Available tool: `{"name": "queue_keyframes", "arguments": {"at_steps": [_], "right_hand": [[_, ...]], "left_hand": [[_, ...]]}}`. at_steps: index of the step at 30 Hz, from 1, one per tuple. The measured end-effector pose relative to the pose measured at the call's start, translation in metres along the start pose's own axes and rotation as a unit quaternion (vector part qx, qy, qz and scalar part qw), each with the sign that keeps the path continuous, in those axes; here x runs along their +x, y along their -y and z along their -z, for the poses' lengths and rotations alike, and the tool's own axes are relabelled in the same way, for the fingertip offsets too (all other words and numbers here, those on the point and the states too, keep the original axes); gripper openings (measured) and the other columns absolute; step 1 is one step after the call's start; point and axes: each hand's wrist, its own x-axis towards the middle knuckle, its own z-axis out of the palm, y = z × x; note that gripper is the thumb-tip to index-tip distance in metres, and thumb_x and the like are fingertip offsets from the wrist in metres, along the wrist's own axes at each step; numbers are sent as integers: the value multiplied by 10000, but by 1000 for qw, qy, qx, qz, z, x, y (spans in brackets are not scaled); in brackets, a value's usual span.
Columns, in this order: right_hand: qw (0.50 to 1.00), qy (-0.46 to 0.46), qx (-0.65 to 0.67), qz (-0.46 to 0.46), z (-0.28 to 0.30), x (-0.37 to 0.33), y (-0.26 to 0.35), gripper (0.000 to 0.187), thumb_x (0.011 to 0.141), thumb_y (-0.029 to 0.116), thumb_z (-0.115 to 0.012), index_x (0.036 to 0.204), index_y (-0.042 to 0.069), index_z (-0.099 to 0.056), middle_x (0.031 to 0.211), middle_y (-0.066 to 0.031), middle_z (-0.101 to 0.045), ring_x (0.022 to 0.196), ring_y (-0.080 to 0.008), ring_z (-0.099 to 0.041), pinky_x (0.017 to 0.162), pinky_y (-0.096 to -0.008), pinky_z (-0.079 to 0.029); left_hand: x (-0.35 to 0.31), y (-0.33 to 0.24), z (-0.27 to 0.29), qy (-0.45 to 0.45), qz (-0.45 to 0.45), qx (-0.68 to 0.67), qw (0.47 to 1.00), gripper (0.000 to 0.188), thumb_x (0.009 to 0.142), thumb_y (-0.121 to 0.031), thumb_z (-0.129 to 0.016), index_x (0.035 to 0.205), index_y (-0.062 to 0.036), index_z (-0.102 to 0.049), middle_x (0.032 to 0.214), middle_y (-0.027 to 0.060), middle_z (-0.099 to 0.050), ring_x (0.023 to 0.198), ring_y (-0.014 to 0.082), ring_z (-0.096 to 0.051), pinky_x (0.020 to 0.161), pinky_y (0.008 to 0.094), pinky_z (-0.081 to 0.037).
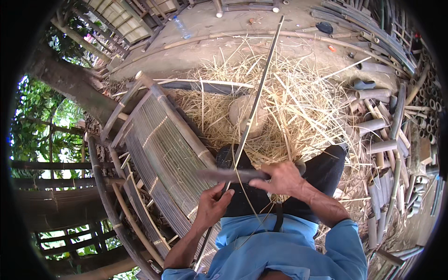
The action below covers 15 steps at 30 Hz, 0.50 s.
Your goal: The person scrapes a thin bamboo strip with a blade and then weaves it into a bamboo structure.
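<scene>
Head view: long bamboo strip [254, 100], running from lap toward twelve o'clock, mid-shaving. Right hand [282, 179], grip clamped on knife [228, 175], blade lying across strip. Left hand [212, 205], grip closed around strip at seven o'clock. Next, probably: steady push along the grain. Shavings pile [280, 102] beyond, bamboo frame [163, 149] at nine.

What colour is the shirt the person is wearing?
Light blue; the shirt shows at the bottom of the head view.

blue long-sleeved shirt [284, 252], sleeves pushed up, dark trousers [326, 172], bare hands
</scene>
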Motion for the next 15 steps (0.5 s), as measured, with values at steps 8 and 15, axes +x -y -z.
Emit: {"name": "queue_keyframes", "arguments": {"at_steps": [8, 15], "right_hand": [[975, 49, 81, -202, 43, 6, -33, 607, 962, 577, -577, 928, -6, -741, 516, -153, -594, 480, -293, -622, 509, -414, -525], [985, 78, 16, -154, 30, 8, -38, 725, 932, 737, -466, 891, 73, -753, 539, -136, -627, 555, -330, -678, 522, -445, -534]], "left_hand": [[-1, -10, -19, 36, -8, -57, 998, 306, 1002, -99, -612, 1302, -41, -627, 634, -108, -419, 550, -9, -343, 476, 217, -236], [-11, -3, -12, 45, -26, -48, 997, 306, 1014, -125, -600, 1292, 3, -600, 599, -105, -430, 479, -8, -358, 428, 225, -236]]}}
